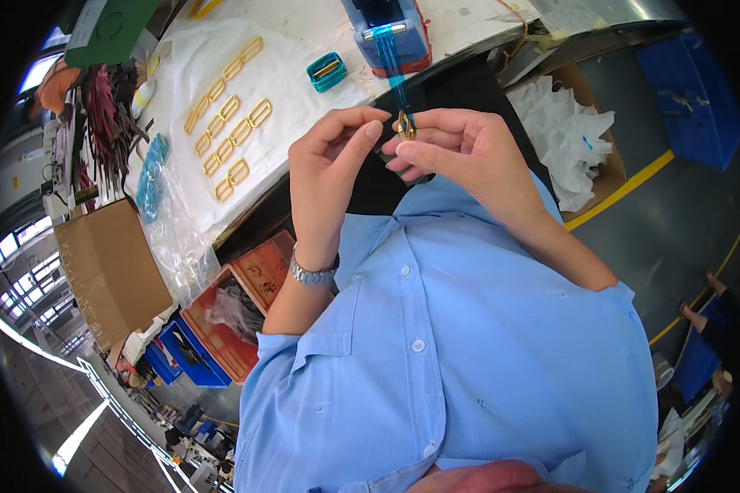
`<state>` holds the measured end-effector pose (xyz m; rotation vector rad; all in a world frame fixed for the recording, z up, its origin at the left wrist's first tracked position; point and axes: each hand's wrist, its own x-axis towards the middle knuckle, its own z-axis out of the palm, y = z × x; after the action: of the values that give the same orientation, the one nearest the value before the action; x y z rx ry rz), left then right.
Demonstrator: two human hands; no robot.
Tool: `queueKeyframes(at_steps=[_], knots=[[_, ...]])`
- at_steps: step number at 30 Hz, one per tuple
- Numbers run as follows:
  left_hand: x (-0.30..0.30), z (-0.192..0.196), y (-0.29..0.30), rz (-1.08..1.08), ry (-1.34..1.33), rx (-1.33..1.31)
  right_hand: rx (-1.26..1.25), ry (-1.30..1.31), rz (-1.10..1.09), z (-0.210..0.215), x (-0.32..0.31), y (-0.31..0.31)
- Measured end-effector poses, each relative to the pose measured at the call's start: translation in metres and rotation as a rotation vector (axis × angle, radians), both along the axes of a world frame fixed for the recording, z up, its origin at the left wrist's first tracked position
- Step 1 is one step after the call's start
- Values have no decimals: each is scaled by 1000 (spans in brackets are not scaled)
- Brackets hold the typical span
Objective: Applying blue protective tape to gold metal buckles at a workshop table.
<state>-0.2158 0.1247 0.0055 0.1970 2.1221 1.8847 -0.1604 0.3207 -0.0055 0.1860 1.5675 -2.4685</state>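
A small gold metal buckle (406,127) is pinched upright between the thumb and fingers of my right hand (469,148). A bit of teal film shows against its upper edge. Just left of it, my left hand (333,152) has its thumb and forefinger drawn together; whether anything thin is between them cannot be seen. Translucent blue-teal tape (390,57) hangs from a blue tape dispenser (378,16) down toward the buckle. On the table left of the dispenser sits a small teal-wrapped block (326,72) with a gold piece on top.
Several gold oval ring buckles (237,131) lie in rows on white sheeting (292,41). Clear plastic (177,255) and a teal bundle (151,177) hang at the table's left edge. Orange crates (238,287) stand below; a carton with white paper (561,135) stands at right.
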Motion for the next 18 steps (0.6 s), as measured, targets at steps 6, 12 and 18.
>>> queueKeyframes(at_steps=[6,12,18], knots=[[-18,-22,-1,-128,-336,256,-104,-93,86,7,-4,9],[-21,-32,5,-135,-515,417,-199,-143,153,4,-8,19],[-23,-39,4,-182,-538,442,-276,-215,127,6,-7,17]])
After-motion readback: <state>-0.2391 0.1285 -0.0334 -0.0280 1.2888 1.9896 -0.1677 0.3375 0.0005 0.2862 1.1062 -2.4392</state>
